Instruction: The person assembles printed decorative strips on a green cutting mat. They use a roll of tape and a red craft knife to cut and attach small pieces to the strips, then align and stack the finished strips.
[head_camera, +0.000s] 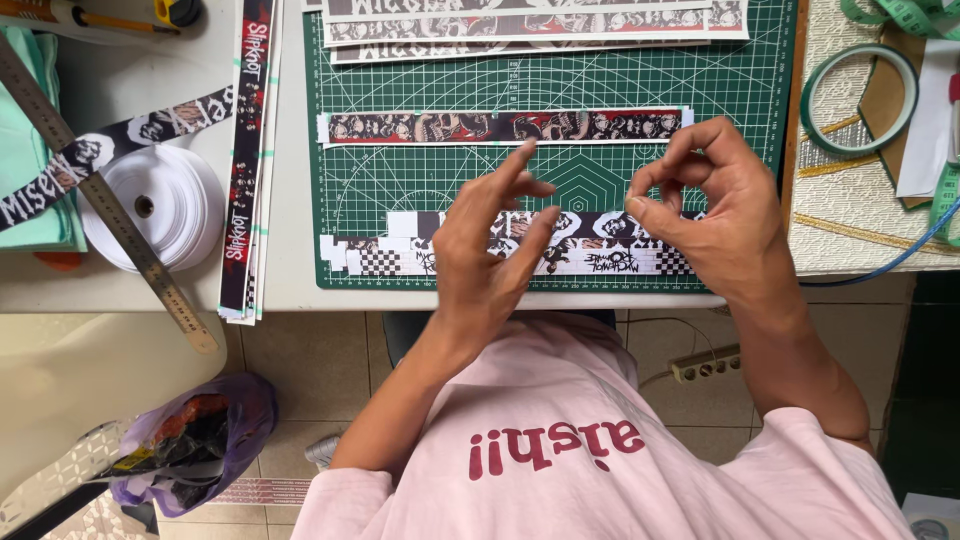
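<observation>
My left hand (490, 250) hovers over the near edge of a green cutting mat (760, 150), fingers spread and blurred, holding nothing. My right hand (715, 215) is beside it, thumb and forefinger pinched into a ring with nothing visible between them. Under both hands lies a black-and-white printed strip (395, 250) with checker patches, partly hidden by the fingers. A red-and-black skull-patterned strip (500, 127) lies across the mat just beyond the fingertips.
More printed strips (530, 25) are stacked at the mat's far edge, and long ones (250, 150) lie to its left. A white ribbon roll (150, 205), a metal ruler (110, 210), a tape ring (860, 95), a floor power strip (710, 365) and a plastic bag (195, 440) surround it.
</observation>
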